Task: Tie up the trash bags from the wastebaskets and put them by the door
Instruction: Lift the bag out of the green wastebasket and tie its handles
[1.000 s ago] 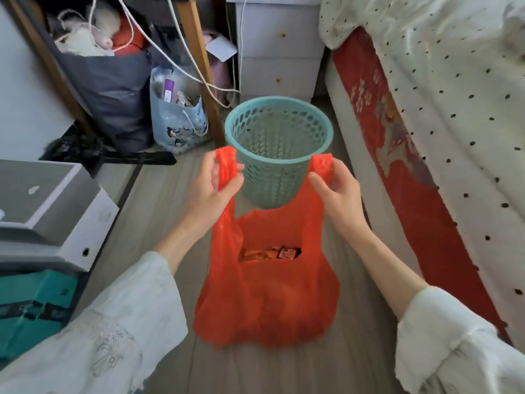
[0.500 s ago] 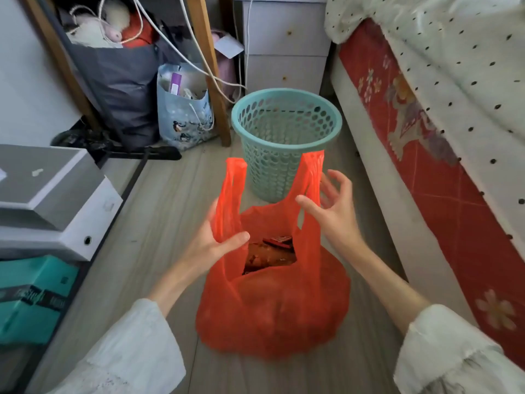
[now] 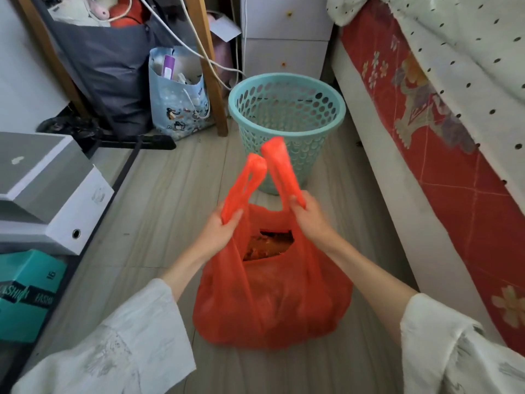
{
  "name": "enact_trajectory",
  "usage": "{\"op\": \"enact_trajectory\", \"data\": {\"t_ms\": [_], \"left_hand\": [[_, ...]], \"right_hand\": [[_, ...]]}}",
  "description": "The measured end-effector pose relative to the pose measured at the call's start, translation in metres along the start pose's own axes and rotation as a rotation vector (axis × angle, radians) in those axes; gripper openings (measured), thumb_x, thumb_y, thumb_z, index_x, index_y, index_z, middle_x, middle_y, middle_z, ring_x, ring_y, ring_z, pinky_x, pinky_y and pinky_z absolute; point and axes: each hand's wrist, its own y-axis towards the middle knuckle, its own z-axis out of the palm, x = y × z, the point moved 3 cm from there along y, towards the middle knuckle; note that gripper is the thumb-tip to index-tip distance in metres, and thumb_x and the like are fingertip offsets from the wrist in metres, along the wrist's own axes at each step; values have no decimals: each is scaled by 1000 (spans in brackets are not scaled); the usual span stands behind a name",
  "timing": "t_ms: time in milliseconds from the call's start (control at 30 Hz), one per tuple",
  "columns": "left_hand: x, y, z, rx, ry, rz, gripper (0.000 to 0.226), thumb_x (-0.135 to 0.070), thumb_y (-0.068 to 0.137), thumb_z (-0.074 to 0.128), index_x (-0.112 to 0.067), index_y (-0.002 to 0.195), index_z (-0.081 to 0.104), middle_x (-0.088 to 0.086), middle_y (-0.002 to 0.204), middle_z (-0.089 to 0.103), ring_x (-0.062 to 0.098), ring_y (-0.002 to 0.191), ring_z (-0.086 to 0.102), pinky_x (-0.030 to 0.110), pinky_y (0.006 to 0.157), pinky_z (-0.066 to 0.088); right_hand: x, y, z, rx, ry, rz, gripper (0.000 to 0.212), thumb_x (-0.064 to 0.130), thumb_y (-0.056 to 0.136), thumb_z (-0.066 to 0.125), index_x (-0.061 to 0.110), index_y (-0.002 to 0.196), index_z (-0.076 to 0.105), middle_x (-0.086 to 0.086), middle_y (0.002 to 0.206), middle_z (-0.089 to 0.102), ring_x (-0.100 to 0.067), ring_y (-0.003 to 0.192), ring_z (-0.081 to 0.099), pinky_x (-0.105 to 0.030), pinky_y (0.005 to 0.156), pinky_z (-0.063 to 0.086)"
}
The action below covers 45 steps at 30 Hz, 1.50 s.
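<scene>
An orange-red plastic trash bag [image 3: 272,297] sits on the wooden floor in front of me, trash showing through the gap at its mouth. My left hand [image 3: 220,231] grips the base of the bag's left handle loop. My right hand [image 3: 308,216] grips the base of the right handle loop. Both loops stick up above my hands and their tips lean toward each other. Just beyond the bag stands the teal perforated wastebasket [image 3: 287,123], with no bag in it.
A bed with a red patterned side [image 3: 443,143] runs along the right. White drawers [image 3: 284,35] stand behind the basket. At the left are stacked boxes [image 3: 51,189], a teal box [image 3: 25,291], a penguin-print bag [image 3: 179,100], a wooden leg and cables.
Both hands slid down the handles, let go briefly, then closed round the handle bases. The bag settled on the floor and the loop tips came together.
</scene>
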Motion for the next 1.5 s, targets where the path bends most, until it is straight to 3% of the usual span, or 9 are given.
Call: {"op": "enact_trajectory", "data": {"t_ms": [133,233,400,567,667,933,1067,1200,1500], "left_hand": [[1,-2,-7,-171,-526,-86,26,-25,99,31,-8,94,49,1,58,71,12,53,66,32,64,58],[-3,1,-19,-345,-703,-138,40,-33,99,29,-15,65,39,-7,29,40,9,24,41,20,39,46],[-10,2,-12,-274,-714,-121,27,-35,96,40,-25,71,42,-10,38,30,1,29,23,14,35,23],[8,-18,-7,-109,-459,-16,34,-17,81,65,-19,114,55,-15,95,59,8,88,56,22,82,43],[21,-29,-1,-81,-283,-13,16,-16,90,53,-15,102,62,-13,110,60,8,110,53,15,93,41],[-3,-18,-3,-191,-963,-146,36,-31,98,35,-17,67,46,-4,43,59,15,62,69,30,71,56],[-12,-24,9,-135,-954,-127,39,-34,99,29,-18,65,40,-11,31,23,4,26,22,16,41,40],[-11,-26,19,-11,-963,-207,38,-44,96,28,-21,69,43,-12,34,23,2,26,18,12,35,26],[-2,-33,36,105,-834,-282,28,-16,98,28,-11,80,49,-10,39,35,1,30,28,8,32,21]], "right_hand": [[-10,-1,-18,-40,689,275,49,26,102,26,2,81,63,-9,58,72,-15,56,66,-30,72,55],[-13,-3,-32,-179,773,308,47,32,101,24,11,62,39,-1,26,45,-15,27,51,-27,45,53],[-16,-11,-33,-182,849,326,46,37,101,22,19,59,25,7,24,18,-6,19,16,-13,31,28],[-26,-13,-35,-151,1043,476,30,30,91,52,21,66,38,9,33,21,-3,26,19,-13,33,28],[-30,-13,-34,-144,1011,416,21,3,90,50,15,72,47,6,41,29,-3,31,27,-15,34,29],[-25,-20,-30,-98,966,331,42,27,102,25,12,64,37,-2,31,49,-16,44,66,-27,59,55],[-16,-39,-33,3,895,322,47,39,101,18,15,62,32,4,23,25,-15,21,42,-31,54,55],[-18,-41,-37,1,1084,397,48,48,98,22,18,61,32,8,28,19,-6,21,16,-13,34,35],[-37,-50,-32,10,879,555,26,-3,94,27,6,81,48,4,44,29,1,26,25,-7,30,15]]}}
